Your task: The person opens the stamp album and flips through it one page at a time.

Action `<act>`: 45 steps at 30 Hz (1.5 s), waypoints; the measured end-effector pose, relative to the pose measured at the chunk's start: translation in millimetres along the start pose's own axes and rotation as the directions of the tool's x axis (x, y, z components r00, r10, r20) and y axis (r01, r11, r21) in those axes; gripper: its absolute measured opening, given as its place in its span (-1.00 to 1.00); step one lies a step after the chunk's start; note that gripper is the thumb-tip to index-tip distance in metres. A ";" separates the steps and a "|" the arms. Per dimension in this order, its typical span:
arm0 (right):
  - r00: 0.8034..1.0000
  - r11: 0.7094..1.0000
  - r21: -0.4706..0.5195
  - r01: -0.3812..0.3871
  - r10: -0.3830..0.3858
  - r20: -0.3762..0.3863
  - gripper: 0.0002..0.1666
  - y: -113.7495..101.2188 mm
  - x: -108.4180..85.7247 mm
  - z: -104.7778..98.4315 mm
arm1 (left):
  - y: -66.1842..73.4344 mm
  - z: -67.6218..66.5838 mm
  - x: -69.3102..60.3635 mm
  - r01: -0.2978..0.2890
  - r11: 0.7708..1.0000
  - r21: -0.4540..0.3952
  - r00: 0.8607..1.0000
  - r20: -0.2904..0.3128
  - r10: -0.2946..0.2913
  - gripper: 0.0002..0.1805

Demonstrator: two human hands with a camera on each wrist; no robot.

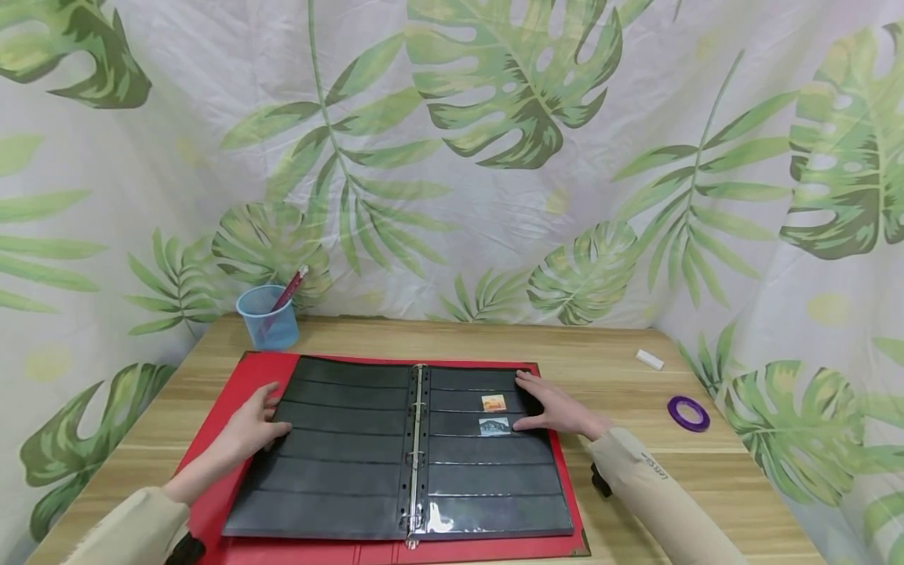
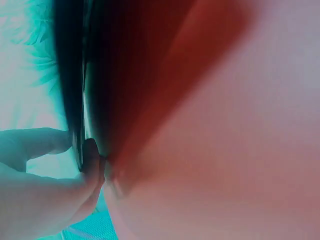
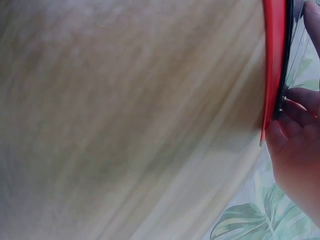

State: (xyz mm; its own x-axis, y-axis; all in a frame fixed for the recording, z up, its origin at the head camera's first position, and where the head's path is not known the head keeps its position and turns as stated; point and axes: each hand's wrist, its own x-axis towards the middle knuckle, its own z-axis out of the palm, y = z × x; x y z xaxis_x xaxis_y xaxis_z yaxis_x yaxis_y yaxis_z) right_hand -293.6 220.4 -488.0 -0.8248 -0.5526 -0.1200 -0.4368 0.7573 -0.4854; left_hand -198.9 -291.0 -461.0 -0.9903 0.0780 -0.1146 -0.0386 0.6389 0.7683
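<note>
The red stock album (image 1: 264,365) lies open on the tabletop (image 1: 607,357), ring mechanism (image 1: 415,439) at centre. The left hand (image 1: 250,424) pinches the outer edge of the black left-hand leaf (image 1: 332,447) between thumb and finger. The right hand (image 1: 558,408), grip spread, touches the outer edge of the right-hand leaf (image 1: 487,475). An orange stamp (image 1: 493,403) sits one pocket row above a grey-blue stamp (image 1: 493,427), both near the right fingertips.
</note>
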 end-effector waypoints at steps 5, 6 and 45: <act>1.000 1.000 0.002 -0.009 0.009 0.001 0.13 1.0 0.8 0.0 | -0.4 13.5 -1.9 -0.104 0.983 0.152 0.989 -0.085 0.118 -0.06; 1.000 1.000 0.002 -0.010 0.010 0.000 0.13 1.0 0.9 0.0 | -0.4 15.8 -1.8 -0.125 0.976 0.176 0.985 -0.097 0.143 -0.06; 0.999 0.994 -0.103 -0.028 0.025 -0.029 0.28 6.4 9.1 -1.7 | -10.2 47.5 -11.8 -0.374 0.762 0.529 0.920 0.105 0.378 0.02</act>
State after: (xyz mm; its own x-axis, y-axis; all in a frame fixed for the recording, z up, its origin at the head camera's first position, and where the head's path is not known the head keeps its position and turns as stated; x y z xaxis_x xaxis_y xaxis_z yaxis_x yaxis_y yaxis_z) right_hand -304.5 220.8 -490.7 -0.8453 -0.5235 -0.1071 -0.4486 0.8042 -0.3898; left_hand -180.6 -262.2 -497.4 -0.9115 0.3938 0.1189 0.4111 0.8627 0.2947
